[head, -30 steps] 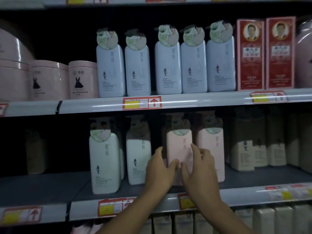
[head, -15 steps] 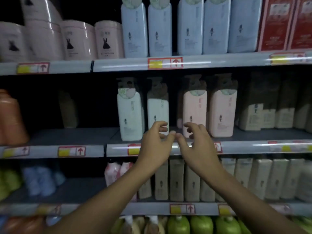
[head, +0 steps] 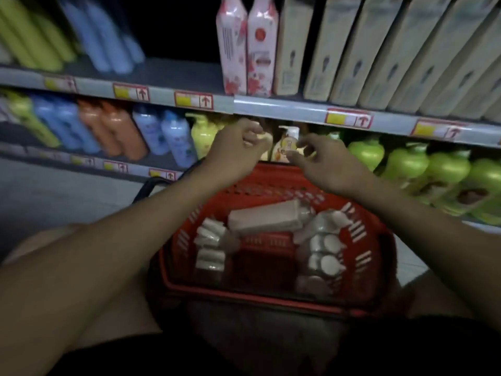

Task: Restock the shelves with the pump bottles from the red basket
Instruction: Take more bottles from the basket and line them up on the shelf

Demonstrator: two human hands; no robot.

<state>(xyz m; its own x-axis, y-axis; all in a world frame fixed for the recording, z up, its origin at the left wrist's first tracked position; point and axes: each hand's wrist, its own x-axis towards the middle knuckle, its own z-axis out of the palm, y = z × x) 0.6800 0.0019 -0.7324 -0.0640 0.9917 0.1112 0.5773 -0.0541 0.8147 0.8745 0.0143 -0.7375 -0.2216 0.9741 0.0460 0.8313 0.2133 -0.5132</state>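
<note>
Setting: dim shop aisle, metal shelving with red-and-yellow price tags along the shelf edges [head: 298, 111]; frame blurred.
Landmark: red basket [head: 363, 312], on the floor at the foot of the shelving, between the person's forearms.
Basket contents: pale pump bottles; one long bottle [head: 264, 219] lies on its side across the far half, long axis roughly left to right, neck end toward the right; more pump tops cluster along the right wall [head: 325, 251] and the left wall [head: 210, 244].
Behind basket: bottom shelf with green bottles [head: 444, 172] to the right; blue and orange ones to the left.
Above basket: beige cartons [head: 349, 47] and two pink floral packs [head: 246, 44].
Left hand [head: 235, 150]: over the far rim, fingers curled, holding nothing visible.
Right hand [head: 322, 164]: over the far rim, fingers loosely bent, empty.
Key relation: the lying bottle sits below and nearer the person than both hands, about midway between them; either must drop and draw back.
Judgement: right hand seems slightly better placed for the neck end.
</note>
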